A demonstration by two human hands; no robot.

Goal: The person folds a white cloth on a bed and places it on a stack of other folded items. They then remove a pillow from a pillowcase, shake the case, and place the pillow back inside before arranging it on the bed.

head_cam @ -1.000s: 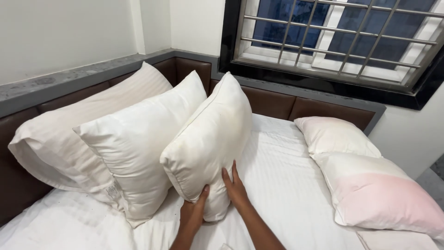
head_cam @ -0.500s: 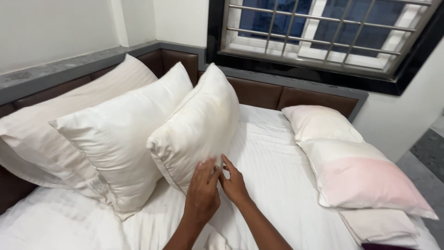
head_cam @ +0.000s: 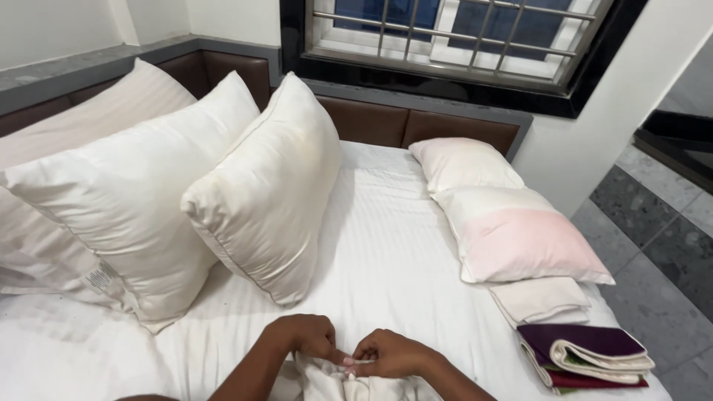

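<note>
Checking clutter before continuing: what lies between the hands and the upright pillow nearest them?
In the head view, only bare striped sheet separates the hands from that pillow.

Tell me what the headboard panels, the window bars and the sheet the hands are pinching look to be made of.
Headboard panels: brown, smooth, faintly glossy with seams between padded sections, so probably leather or a leather-look vinyl.
Window bars: pale grey with a dull metallic sheen, likely steel or aluminium.
Sheet: white woven fabric with a fine tone-on-tone stripe, seemingly cotton; it gathers into soft folds between the left hand and right hand.
</note>
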